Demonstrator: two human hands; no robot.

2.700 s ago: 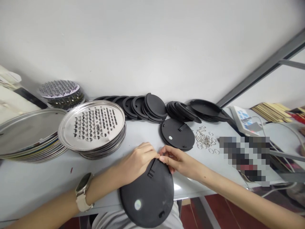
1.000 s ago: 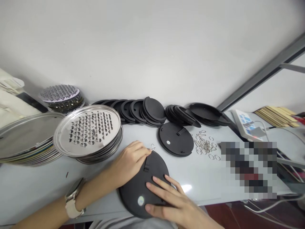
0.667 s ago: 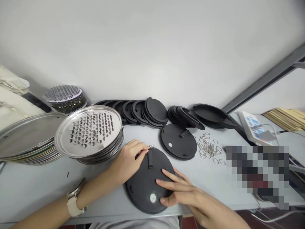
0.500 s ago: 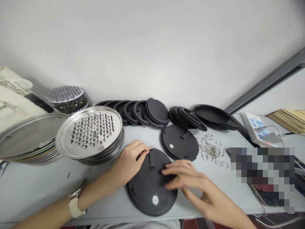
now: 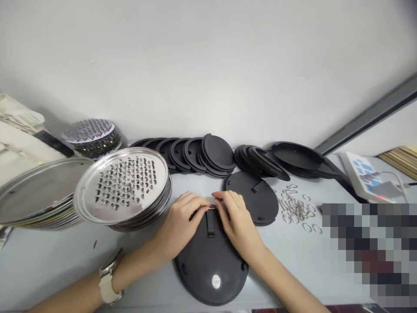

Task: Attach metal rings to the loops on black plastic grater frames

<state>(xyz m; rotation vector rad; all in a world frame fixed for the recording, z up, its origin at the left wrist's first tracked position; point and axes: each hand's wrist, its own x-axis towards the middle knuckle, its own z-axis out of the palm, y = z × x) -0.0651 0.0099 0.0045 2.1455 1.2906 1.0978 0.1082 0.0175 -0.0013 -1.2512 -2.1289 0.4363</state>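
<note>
The left hand (image 5: 178, 230) and right hand (image 5: 239, 219) are closing their fingertips together, pinching a small metal clip (image 5: 212, 207) at the top edge of a black disc (image 5: 211, 273), which is lying flat near the front edge of the desk (image 5: 42, 265).

A pale grey table (image 5: 42, 269) carries stacked perforated steel discs (image 5: 122, 187), rows of black rubber rings (image 5: 192, 157), two flat black discs (image 5: 211, 278) and loose wire rings (image 5: 295, 208). Pixelation hides whatever lies at the right end.
</note>
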